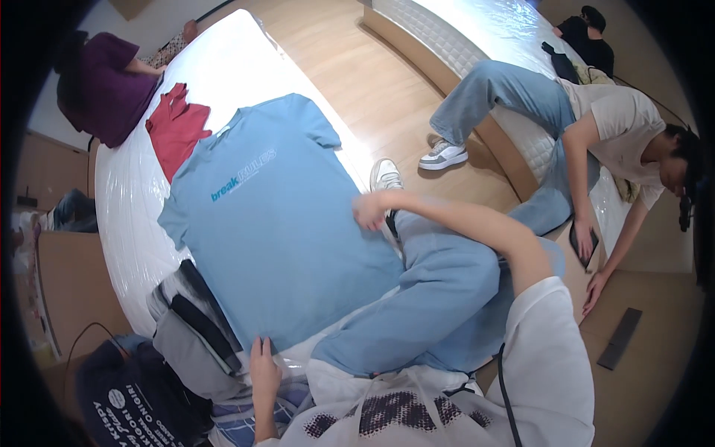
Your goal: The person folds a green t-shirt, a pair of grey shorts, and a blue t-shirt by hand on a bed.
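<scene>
A light blue T-shirt (275,201) lies spread flat, front up, on a plastic-wrapped white mattress (123,223). Its neck is toward the far left and its hem toward me. My left hand (264,365) is at the hem near the left corner, fingers stretched out, their tips at the fabric. Over the shirt's right side edge is my right hand (370,211), its fingers smeared by motion, so I cannot tell whether it grips the cloth. A red garment (176,128) lies past the shirt's left sleeve, partly beneath it.
Folded grey and black clothes (195,331) are stacked left of the hem, beside a dark printed garment (141,398). My bent leg in jeans (417,298) borders the shirt's right. A person (618,127) leans over at right, holding a dark flat object (585,244). Another in purple (112,86) sits far left.
</scene>
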`<state>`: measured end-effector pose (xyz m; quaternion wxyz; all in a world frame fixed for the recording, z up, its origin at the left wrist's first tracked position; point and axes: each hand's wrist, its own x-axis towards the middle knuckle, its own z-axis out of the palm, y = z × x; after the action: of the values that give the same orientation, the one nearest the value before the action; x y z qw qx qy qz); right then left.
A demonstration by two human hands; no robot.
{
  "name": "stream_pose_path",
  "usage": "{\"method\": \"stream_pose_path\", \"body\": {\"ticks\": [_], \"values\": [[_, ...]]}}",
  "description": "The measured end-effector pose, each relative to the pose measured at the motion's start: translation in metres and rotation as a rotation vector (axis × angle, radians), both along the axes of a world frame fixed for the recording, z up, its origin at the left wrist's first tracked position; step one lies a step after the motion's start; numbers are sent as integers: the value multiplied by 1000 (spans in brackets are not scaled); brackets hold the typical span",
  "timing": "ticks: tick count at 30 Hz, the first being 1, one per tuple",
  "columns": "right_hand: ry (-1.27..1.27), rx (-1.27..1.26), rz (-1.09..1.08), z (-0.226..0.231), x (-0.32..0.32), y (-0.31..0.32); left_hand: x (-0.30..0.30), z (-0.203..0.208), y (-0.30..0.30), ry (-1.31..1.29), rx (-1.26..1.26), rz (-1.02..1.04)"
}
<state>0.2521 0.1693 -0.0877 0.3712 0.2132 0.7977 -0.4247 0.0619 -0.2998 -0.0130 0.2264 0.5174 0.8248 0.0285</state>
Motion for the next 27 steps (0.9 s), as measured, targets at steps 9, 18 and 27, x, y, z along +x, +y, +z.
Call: {"method": "stream_pose_path", "body": {"ticks": [9,18,27], "values": [[483,-165,-1380,7,-71,107,41,-53,214,10,527,-126],[835,-261,-1552,-23,-86,168,137,-65,281,-154,287,-690],[475,-599,-1640,-27,-74,158,141,-76,266,-115,354,-742]]}}
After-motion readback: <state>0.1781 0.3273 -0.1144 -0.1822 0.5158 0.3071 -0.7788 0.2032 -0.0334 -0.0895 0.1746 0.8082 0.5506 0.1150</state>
